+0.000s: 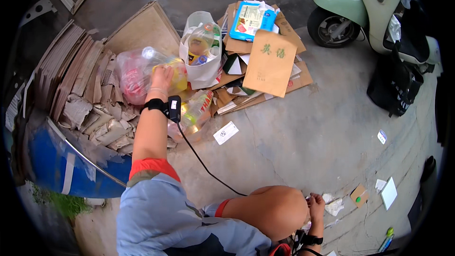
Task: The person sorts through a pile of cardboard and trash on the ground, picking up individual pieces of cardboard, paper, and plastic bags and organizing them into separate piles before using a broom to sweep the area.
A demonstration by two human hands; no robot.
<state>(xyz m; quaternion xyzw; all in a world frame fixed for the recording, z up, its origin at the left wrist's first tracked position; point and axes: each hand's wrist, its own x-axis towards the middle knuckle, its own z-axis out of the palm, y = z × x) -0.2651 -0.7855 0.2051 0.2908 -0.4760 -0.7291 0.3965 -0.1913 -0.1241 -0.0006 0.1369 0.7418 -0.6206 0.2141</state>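
Note:
My left hand (162, 77) reaches forward with its fingers closed round a clear plastic bottle (150, 55). Beside it lies a pink-tinted plastic bag (132, 77), and to its right stands a white bag (203, 73) with several empty bottles in it. Another clear bag with bottles (194, 111) rests on the ground just below the wrist. My right hand (316, 205) hangs low beside my bent knee, partly hidden by it. Its fingers are curled, and what they hold, if anything, does not show. Crumpled white paper (334, 206) lies next to it.
Stacked flat cardboard (85, 66) fills the left, above a blue container (76, 166). A cardboard pile (296, 78) carries a brown envelope (270, 61) and a blue packet (251, 21). At back right stands a green scooter (343, 2) near a black bag (395, 83).

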